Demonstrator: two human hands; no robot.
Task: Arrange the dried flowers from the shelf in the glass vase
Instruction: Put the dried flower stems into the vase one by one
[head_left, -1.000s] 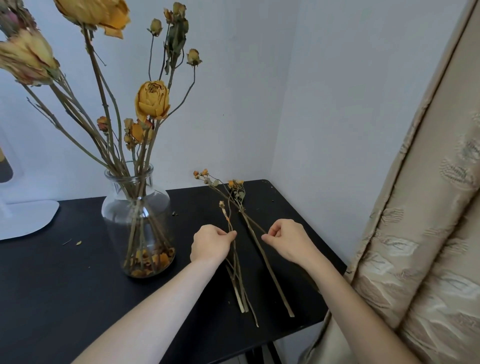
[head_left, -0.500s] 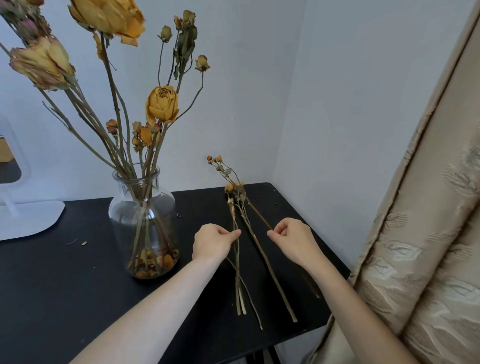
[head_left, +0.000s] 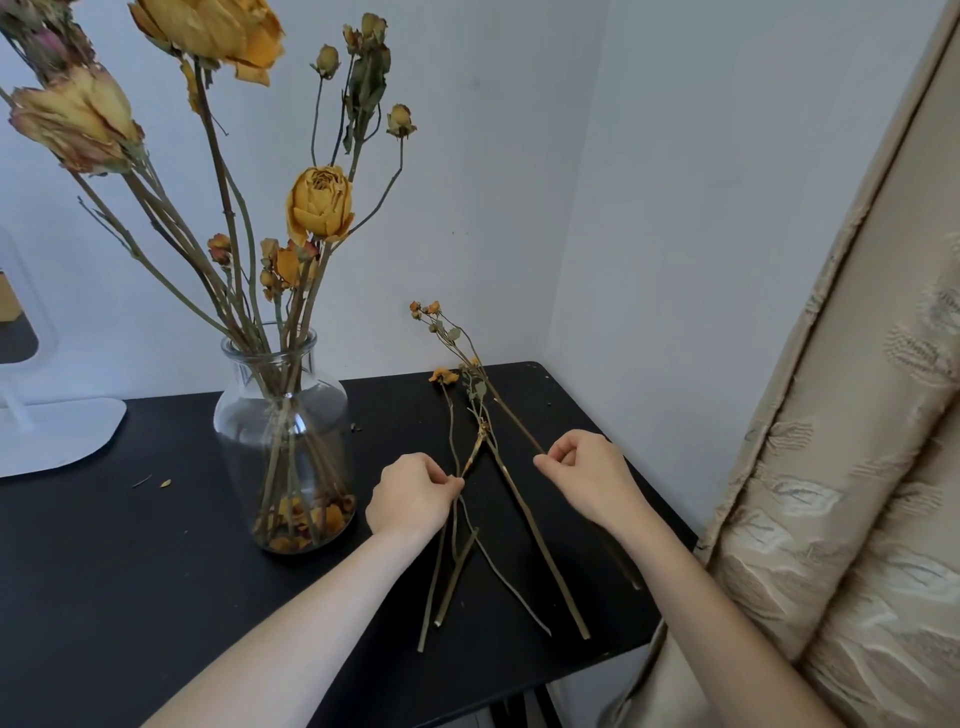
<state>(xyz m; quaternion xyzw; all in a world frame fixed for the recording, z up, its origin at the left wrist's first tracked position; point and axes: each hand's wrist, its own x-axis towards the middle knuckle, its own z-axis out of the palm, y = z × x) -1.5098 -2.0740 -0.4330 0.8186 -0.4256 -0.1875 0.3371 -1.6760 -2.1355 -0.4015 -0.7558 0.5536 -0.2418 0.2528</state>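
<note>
The left hand (head_left: 410, 496) is curled, knuckles up, and its thumb and fingers (head_left: 448, 483) pinch a thin dried stem (head_left: 453, 436) where several stems cross. That stem runs away from the fingers to a small orange flower head (head_left: 444, 375) lying on the black tabletop (head_left: 130, 545). I cannot tell whether the pale twig beside it is also in the pinch.

The right hand (head_left: 587, 478) is curled too, and its fingers (head_left: 545, 460) pinch a second slim stem (head_left: 511, 418). This one slants up and away from the fingertips to a cluster of small orange buds (head_left: 426, 309) that shows against the wall.

Between the two hands and below them, the other loose stems (head_left: 524, 514) lie fanned on the tabletop, their cut ends pointing toward the near edge, past the wrists.

The glass vase (head_left: 283, 415) stands upright on the tabletop just beyond the back of the left hand, close to it but apart. It holds tall dried flowers (head_left: 319, 205), yellow roses and buds that lean outward, and loose petals (head_left: 306, 519) lie at its bottom.

Farther out on that side sits a white flat base (head_left: 57, 436), with a few crumbs (head_left: 165, 483) near it. A beige patterned curtain (head_left: 857, 467) hangs beyond the right forearm.
</note>
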